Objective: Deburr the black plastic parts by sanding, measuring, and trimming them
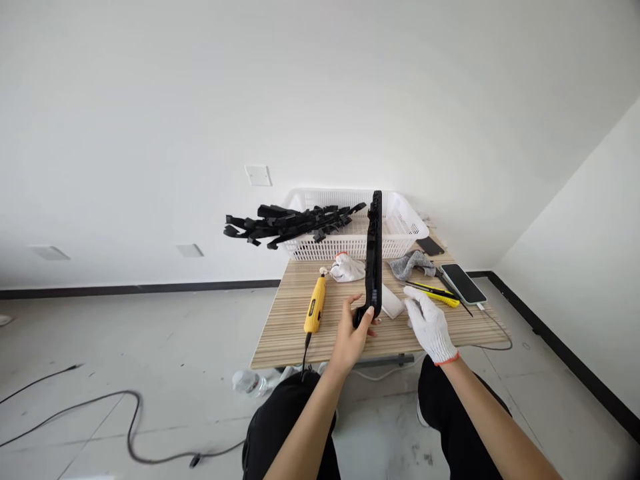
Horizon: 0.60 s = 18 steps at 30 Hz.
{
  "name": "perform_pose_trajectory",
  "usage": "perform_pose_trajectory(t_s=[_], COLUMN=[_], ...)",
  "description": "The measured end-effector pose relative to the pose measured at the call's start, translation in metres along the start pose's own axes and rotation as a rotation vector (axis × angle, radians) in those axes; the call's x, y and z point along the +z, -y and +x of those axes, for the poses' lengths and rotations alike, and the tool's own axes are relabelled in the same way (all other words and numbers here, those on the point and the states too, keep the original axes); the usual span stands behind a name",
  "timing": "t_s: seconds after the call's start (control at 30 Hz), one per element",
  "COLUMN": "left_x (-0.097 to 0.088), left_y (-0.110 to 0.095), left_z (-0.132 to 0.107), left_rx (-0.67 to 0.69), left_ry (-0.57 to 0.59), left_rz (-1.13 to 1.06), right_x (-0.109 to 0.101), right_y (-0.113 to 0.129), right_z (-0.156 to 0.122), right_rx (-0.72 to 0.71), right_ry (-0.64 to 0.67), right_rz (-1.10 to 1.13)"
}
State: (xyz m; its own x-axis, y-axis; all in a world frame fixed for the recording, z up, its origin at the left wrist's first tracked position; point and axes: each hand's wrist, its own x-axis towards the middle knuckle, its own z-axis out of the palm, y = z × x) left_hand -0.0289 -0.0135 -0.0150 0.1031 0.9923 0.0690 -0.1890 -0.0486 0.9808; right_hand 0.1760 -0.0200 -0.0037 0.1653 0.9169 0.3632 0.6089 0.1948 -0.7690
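Observation:
A long black plastic part (pixel 373 260) stands nearly upright above the table, its lower end gripped between the thumb and fingers of my bare left hand (pixel 354 330). My right hand (pixel 427 323), in a white knit glove with an orange cuff, hovers to the right with its fingers stretched forward, and nothing shows in them. Just beyond those fingertips lie a yellow utility knife (pixel 443 298) and a thin dark tool. A white block-like item (pixel 393 303) rests between the two hands, partly hidden by the black part.
Similar black strips (pixel 300 223) are heaped across the left side of a white plastic basket (pixel 350 250). A yellow corded rotary tool (pixel 315 305), white glove (pixel 347 268), grey cloth (pixel 413 265), charging phone (pixel 463 283) and dark phone-like slab (pixel 430 246) lie on the striped table (pixel 280 333). A cable (pixel 133 427) crosses the floor.

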Motion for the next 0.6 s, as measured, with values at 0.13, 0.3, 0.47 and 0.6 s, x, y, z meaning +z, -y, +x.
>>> perform_pose_trajectory(t_s=[0.13,0.3,0.47,0.6], left_x=[-0.004,-0.007,-0.012,-0.013], left_y=[0.0,0.002,0.008,0.009], left_z=[0.0,-0.001,0.001,0.002], left_rx=[-0.031,0.182,0.364,0.482], left_ry=[0.087,0.194,0.34,0.379], left_rz=[0.117,0.394,0.419,0.458], right_x=[0.006,0.027,0.051,0.051], right_y=[0.001,0.026,0.046,0.039], right_z=[-0.007,-0.012,-0.008,-0.005], right_rx=[-0.213,-0.23,0.087,0.224], right_ry=[0.018,0.245,0.221,0.328], right_rz=[-0.153,-0.073,0.289,0.732])
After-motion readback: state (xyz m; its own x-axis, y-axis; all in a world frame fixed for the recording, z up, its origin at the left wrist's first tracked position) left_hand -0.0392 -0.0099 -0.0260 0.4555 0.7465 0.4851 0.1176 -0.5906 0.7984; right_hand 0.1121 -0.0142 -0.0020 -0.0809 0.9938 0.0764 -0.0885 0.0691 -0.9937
